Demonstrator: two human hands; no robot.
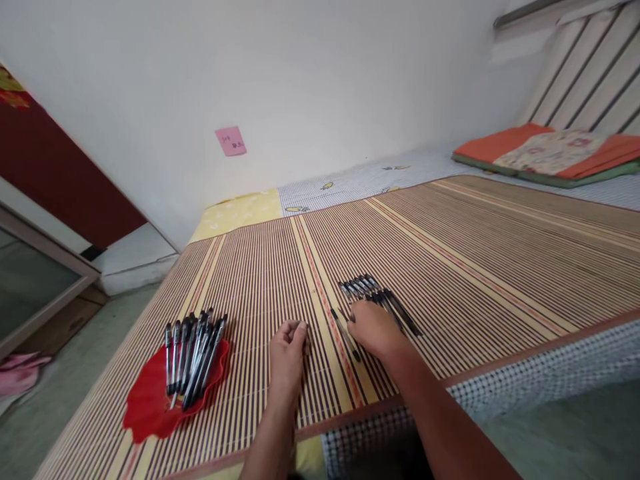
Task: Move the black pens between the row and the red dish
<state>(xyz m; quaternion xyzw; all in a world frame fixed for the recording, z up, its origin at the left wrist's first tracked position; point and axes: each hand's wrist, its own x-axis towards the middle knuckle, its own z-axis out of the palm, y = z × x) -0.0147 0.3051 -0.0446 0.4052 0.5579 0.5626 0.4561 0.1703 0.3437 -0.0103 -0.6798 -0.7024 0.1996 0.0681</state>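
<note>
On the striped bamboo mat (260,267), my right hand (375,327) is closed, its fingertips pinched at the near side of a pen (346,335) that lies slanted on the mat. Part of the row is hidden behind that hand: several pens with clear barrels and dark caps (359,285) side by side, and black pens (403,312) to the right. My left hand (288,347) rests on the mat to the left, fingers curled and thumb against them, with nothing visible in it. Further left, several pens (193,360) are piled on a red scalloped plate (145,403).
A folded orange and floral quilt (550,153) lies at the far right beside a slatted headboard (590,73). Behind the mat runs a patterned sheet (345,187) against the white wall, where a pink note (231,141) is stuck. The mat's front edge is close to me.
</note>
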